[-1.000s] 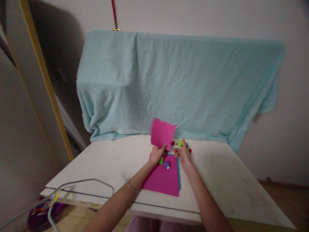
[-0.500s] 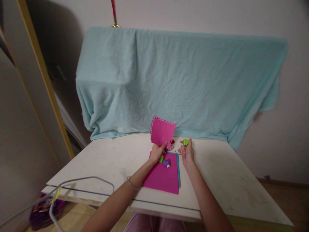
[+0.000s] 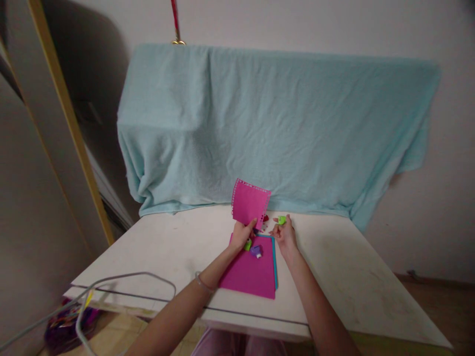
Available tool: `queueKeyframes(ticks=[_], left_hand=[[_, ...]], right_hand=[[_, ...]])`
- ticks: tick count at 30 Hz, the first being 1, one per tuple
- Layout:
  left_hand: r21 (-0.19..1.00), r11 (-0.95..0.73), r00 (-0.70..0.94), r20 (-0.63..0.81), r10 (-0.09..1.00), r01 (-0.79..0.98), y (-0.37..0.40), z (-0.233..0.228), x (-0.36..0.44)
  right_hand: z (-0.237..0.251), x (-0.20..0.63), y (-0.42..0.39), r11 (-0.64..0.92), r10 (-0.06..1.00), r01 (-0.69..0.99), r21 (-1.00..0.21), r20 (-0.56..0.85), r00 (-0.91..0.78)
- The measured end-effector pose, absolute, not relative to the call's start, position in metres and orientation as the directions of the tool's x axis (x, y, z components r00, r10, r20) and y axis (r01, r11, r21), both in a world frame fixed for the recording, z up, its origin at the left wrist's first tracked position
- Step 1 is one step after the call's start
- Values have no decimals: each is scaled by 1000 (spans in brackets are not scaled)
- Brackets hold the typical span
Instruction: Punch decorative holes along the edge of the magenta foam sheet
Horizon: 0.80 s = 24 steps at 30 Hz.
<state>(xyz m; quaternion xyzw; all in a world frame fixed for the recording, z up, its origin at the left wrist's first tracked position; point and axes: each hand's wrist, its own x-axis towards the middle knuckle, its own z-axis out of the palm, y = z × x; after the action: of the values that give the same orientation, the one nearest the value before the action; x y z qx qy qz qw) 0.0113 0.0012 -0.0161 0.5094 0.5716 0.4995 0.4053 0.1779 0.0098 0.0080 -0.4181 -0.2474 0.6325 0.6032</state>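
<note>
Pinched in my left hand is a magenta sheet of paper, raised and slightly curved, with rows of punched holes along its edges. My right hand grips a small lime-green craft punch between thumb and fingers, just right of the sheet and apart from it. Below the hands lies a larger magenta sheet on top of a blue sheet. A purple punch and another green punch rest on it, the green one partly behind my left hand. Tiny punched bits and a red item lie behind.
All this stands on a white table. A light blue cloth hangs along its back edge. A grey cable loops over the front left corner, and a purple bag sits on the floor below.
My right hand has shifted slightly left with the green punch, closer to the held sheet. My left hand and its sheet have hardly moved.
</note>
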Motion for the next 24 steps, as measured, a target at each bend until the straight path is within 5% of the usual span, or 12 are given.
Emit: queueKeyframes(ticks=[24], left_hand=[[979,-13,-132,40,990,205,3,-20,11]], right_hand=[[14,174,8,-187,946,-540,-820,-298,125]])
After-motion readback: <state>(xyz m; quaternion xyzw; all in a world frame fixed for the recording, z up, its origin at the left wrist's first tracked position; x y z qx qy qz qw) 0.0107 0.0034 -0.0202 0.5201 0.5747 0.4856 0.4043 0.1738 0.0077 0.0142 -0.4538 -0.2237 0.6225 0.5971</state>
